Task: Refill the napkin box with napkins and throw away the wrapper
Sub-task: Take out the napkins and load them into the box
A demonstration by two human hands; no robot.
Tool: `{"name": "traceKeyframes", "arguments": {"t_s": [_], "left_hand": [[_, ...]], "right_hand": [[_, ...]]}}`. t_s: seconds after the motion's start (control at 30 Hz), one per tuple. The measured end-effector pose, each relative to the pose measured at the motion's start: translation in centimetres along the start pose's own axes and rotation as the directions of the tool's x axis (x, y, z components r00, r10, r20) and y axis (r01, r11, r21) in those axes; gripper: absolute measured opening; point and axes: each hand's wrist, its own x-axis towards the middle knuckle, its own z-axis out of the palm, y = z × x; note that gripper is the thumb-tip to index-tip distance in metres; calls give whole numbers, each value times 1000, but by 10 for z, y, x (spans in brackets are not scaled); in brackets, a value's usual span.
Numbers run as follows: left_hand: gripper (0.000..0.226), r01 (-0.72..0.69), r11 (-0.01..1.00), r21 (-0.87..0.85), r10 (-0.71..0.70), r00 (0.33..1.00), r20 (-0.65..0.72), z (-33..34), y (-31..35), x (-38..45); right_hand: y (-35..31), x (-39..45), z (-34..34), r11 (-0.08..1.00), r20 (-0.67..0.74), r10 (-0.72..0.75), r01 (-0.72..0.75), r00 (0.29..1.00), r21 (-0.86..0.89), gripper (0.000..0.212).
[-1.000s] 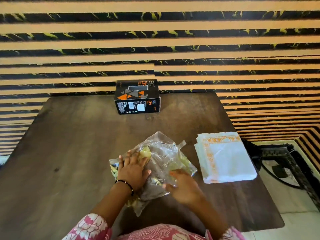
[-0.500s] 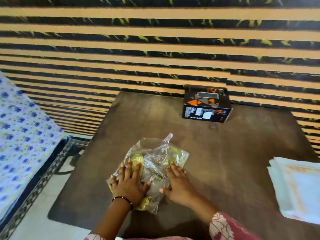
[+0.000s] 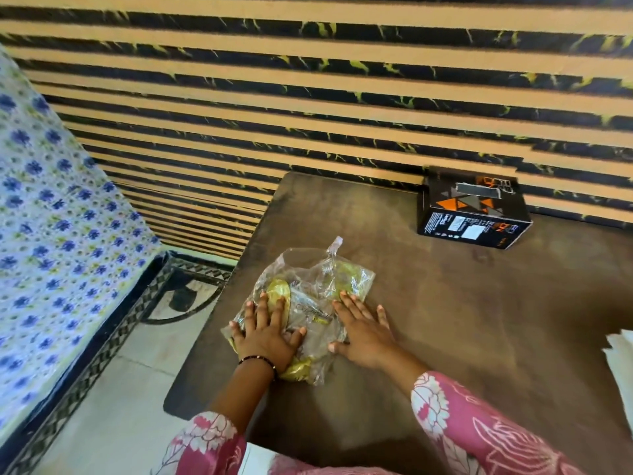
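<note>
A crumpled clear plastic wrapper (image 3: pixel 315 282) with yellow print lies near the left front of the dark wooden table (image 3: pixel 462 320). My left hand (image 3: pixel 265 332) presses flat on its left part, fingers spread. My right hand (image 3: pixel 364 329) lies flat with straight fingers on the wrapper's right edge and the table. The black napkin box (image 3: pixel 472 209) with orange triangles stands at the table's back edge by the wall. A corner of the white napkin stack (image 3: pixel 621 358) shows at the right edge of the view.
A bed with a blue-flowered sheet (image 3: pixel 51 234) and a black metal frame (image 3: pixel 113 337) stands left of the table, with pale floor tiles (image 3: pixel 137 389) between. A striped black and tan wall (image 3: pixel 308 97) runs behind the table.
The view has swung left, so the box and napkins shifted right. Both hands have flattened onto the wrapper, the right one spreading out to its right edge.
</note>
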Motion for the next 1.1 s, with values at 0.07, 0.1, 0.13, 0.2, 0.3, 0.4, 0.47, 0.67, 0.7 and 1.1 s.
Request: {"name": "traceKeyframes", "arguments": {"t_s": [0.07, 0.1, 0.13, 0.2, 0.3, 0.4, 0.47, 0.67, 0.7, 1.1], "left_hand": [[77, 0, 1000, 6, 0, 1000, -1, -1, 1, 0], [78, 5, 1000, 22, -5, 1000, -11, -1, 2, 0], [80, 13, 999, 44, -11, 1000, -29, -2, 2, -1], [82, 20, 996, 86, -14, 998, -69, -4, 5, -3], [79, 45, 996, 71, -36, 993, -116, -11, 12, -8], [75, 23, 1000, -9, -24, 982, -187, -18, 33, -15], [73, -70, 996, -55, 57, 977, -204, -22, 60, -15], [72, -390, 911, -135, 359, 910, -206, -29, 171, 11], [72, -428, 892, -143, 400, 896, -191, -30, 187, 17], [48, -288, 670, -685, 252, 955, -155, -49, 331, 98]], "right_hand": [[1, 1, 0, 1000, -8, -10, 10, 1000, 27, 79], [3, 2, -1, 996, -50, -25, 29, 998, 90, 70], [4, 2, -2, 977, -125, -40, 65, 991, 203, 59], [7, -3, -7, 878, -279, 11, 125, 960, 462, 51], [17, -16, -19, 776, -372, 145, 127, 917, 618, 55], [38, -29, -31, 747, -402, 211, 118, 891, 654, 49], [61, -37, -37, 730, -409, 278, 85, 869, 678, 43], [151, -64, -72, 624, -421, 529, -1, 737, 782, 46], [163, -67, -81, 605, -415, 564, -15, 714, 796, 40], [280, -33, -165, 268, -101, 752, -163, 651, 950, 55]]}}
